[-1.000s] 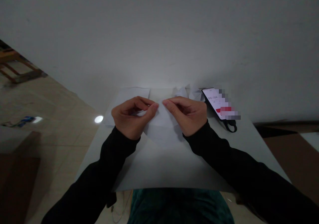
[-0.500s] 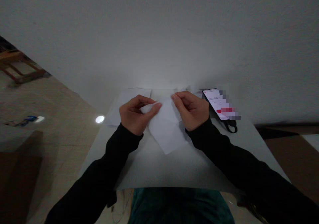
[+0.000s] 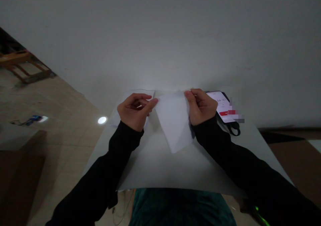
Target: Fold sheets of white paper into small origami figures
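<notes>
A sheet of white paper (image 3: 173,119), folded into a shape that narrows to a point toward me, is held up between my hands over the table. My left hand (image 3: 135,110) has its fingertips pinched at the paper's upper left corner. At the upper right edge, my right hand (image 3: 202,107) grips the paper between thumb and curled fingers. Behind my left hand lies more white paper (image 3: 116,117) on the table, partly covered by that hand.
A phone (image 3: 222,103) showing a running timer lies right of my right hand, with a black strap (image 3: 234,129) at its near end. The white table (image 3: 160,175) stands against a pale wall (image 3: 160,35). A wooden stool (image 3: 25,65) is on the floor at far left.
My hands have moved apart, the right one shifting rightward and slightly up. The paper between them is spread wider and flatter, and its lower point has shifted right.
</notes>
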`<state>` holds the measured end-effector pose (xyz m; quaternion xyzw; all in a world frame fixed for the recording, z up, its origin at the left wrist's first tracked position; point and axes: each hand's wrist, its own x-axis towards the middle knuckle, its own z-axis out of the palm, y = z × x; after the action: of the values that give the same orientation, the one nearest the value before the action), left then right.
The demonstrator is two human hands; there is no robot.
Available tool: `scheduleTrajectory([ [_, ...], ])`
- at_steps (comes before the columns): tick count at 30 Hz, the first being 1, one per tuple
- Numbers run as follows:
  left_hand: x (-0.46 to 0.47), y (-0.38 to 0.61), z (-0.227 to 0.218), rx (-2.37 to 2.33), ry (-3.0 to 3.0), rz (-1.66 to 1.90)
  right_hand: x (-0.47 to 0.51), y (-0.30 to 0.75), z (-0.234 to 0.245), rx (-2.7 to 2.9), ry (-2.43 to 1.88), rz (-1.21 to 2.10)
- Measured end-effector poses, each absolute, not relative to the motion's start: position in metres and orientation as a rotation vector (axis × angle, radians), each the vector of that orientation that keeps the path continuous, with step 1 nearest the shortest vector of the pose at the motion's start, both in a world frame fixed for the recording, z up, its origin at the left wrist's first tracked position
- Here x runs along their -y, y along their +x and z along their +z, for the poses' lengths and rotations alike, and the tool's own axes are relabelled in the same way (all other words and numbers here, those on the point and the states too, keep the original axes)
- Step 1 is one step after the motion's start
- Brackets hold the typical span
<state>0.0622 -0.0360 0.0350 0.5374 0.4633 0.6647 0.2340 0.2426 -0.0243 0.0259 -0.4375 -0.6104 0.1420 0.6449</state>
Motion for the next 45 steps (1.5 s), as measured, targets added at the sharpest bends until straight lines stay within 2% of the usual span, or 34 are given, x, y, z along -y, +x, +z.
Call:
scheduleTrajectory([
  [2, 0.033, 0.061, 0.034, -1.205, 1.403, 1.794, 0.023, 0.243, 0.025, 1.372, -1.000, 0.288],
  [8, 0.042, 0.075, 0.023, -1.052, 1.449, 1.279, 0.017, 0.244, 0.016, 1.345, -0.986, 0.211],
  [18, 0.064, 0.096, 0.010, -1.218, 1.494, 1.365, 0.012, 0.247, 0.013, 1.301, -1.000, 0.111],
  [24, 0.074, 0.104, 0.009, -1.083, 1.384, 1.118, 0.011, 0.254, 0.021, 1.251, -0.981, 0.135],
  [32, 0.077, 0.114, 0.004, -0.960, 1.143, 1.147, 0.005, 0.262, 0.026, 1.188, -1.037, 0.137],
  [37, 0.074, 0.113, 0.004, -1.104, 1.179, 1.158, -0.005, 0.273, 0.022, 1.196, -1.039, 0.126],
  [45, 0.052, 0.095, 0.011, -1.236, 1.330, 1.507, 0.008, 0.253, 0.007, 1.391, -0.995, 0.186],
])
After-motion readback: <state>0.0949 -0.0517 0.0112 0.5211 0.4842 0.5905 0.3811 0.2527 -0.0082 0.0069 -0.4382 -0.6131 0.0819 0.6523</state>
